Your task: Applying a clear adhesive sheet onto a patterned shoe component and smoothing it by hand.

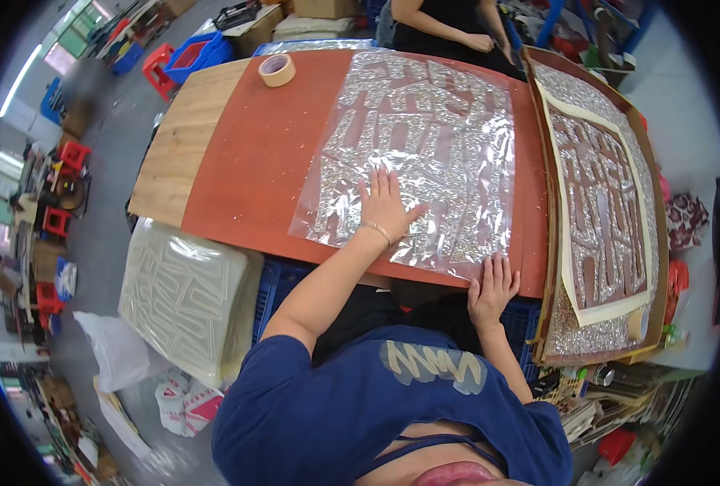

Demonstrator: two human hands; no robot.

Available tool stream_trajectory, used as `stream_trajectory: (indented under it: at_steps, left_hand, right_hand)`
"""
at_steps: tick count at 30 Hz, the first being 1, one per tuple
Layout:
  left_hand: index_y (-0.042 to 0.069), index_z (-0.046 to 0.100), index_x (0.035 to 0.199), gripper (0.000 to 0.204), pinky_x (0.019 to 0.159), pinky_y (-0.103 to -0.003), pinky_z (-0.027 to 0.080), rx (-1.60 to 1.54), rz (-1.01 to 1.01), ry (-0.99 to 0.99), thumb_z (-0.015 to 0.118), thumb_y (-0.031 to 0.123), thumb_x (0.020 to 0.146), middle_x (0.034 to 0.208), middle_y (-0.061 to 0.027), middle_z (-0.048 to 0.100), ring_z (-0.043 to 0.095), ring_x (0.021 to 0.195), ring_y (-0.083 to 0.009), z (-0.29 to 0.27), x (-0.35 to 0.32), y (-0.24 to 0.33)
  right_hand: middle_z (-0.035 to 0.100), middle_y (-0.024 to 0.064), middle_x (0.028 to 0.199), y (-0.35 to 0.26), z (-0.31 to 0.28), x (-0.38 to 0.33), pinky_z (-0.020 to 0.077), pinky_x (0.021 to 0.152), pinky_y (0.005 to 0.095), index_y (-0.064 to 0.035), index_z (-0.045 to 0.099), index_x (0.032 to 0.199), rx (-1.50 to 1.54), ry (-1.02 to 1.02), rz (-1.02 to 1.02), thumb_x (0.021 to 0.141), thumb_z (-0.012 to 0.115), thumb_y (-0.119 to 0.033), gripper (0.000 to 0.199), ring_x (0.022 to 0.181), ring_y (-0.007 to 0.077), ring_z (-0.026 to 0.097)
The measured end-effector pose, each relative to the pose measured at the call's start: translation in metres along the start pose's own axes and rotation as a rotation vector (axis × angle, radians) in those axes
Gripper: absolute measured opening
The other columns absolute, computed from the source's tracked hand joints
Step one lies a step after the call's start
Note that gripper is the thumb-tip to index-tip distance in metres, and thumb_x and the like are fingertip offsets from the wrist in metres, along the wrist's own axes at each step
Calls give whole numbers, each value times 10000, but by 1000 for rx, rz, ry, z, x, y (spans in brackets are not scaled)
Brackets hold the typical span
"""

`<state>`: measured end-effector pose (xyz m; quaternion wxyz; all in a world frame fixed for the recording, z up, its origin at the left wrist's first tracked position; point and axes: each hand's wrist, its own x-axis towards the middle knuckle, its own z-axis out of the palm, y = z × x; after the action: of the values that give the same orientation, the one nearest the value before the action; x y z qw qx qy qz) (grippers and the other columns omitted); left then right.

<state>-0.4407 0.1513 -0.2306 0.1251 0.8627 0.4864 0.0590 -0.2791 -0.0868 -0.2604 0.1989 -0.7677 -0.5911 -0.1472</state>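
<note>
A clear plastic sheet (339,190) covered with strips of silvery rhinestone pieces lies on the red tabletop (250,154). My left hand (386,206) rests flat on the sheet's near left part, fingers spread and pointing away from me. At the sheet's near right corner my right hand (492,292) lies over the table's front edge, its fingers stretched out. Neither hand grips anything. Just right of the table, a shallow brown tray (547,235) holds loose glittering stones and a cream-framed stencil (611,219) with similar cut-out shapes.
A roll of tape (277,70) sits at the far left of the tabletop. Stacked patterned plastic sheets (178,292) stand below its left end. Across the table is another person (449,28). Blue baskets (206,55) and red stools (158,71) stand at the far left.
</note>
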Motion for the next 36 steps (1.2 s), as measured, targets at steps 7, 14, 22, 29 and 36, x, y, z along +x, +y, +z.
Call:
stream_trajectory:
  at_steps: [7, 14, 22, 29, 36]
  left_hand:
    - [-60, 220, 1423, 979, 1112, -544, 8, 99, -221, 118, 348, 712, 835, 1494, -258, 168, 82, 1413, -357, -12, 52, -50]
    - [67, 168, 1467, 964, 1095, -571, 119, 66, -63, 274, 464, 694, 796, 1479, -192, 254, 203, 1383, -327, -50, 84, -46]
    - [76, 142, 1476, 874, 1041, -677, 28, 332, -221, -74, 323, 676, 866, 1540, -147, 107, 24, 1425, -321, -33, 135, -82]
    - [-6, 121, 1460, 1013, 1064, -641, -20, 296, -340, -69, 224, 771, 818, 1548, -136, 70, -5, 1435, -270, -21, 159, -101]
    - [-24, 145, 1451, 1079, 1070, -617, -46, 430, -335, -114, 199, 819, 779, 1554, -121, 27, -91, 1431, -248, -30, 160, -98]
  right_hand:
    - [448, 165, 1371, -2, 4, -4, 138, 1091, 497, -18, 496, 1274, -29, 21, -8, 892, 472, -286, 468, 1303, 319, 364]
    - [475, 182, 1323, 0, -1, -1, 164, 1069, 533, 1, 514, 1225, -14, 40, -4, 842, 526, -297, 485, 1283, 349, 372]
    - [432, 138, 1378, 7, 8, -6, 172, 1070, 543, -85, 501, 1267, 87, 17, 72, 847, 543, -401, 527, 1293, 300, 366]
    - [416, 139, 1389, 7, 2, -14, 151, 1081, 557, -79, 495, 1279, 89, 53, 72, 859, 515, -377, 516, 1318, 296, 328]
    - [426, 126, 1377, 3, 7, -17, 135, 1091, 548, -81, 495, 1284, 116, 124, 97, 854, 545, -364, 516, 1317, 302, 327]
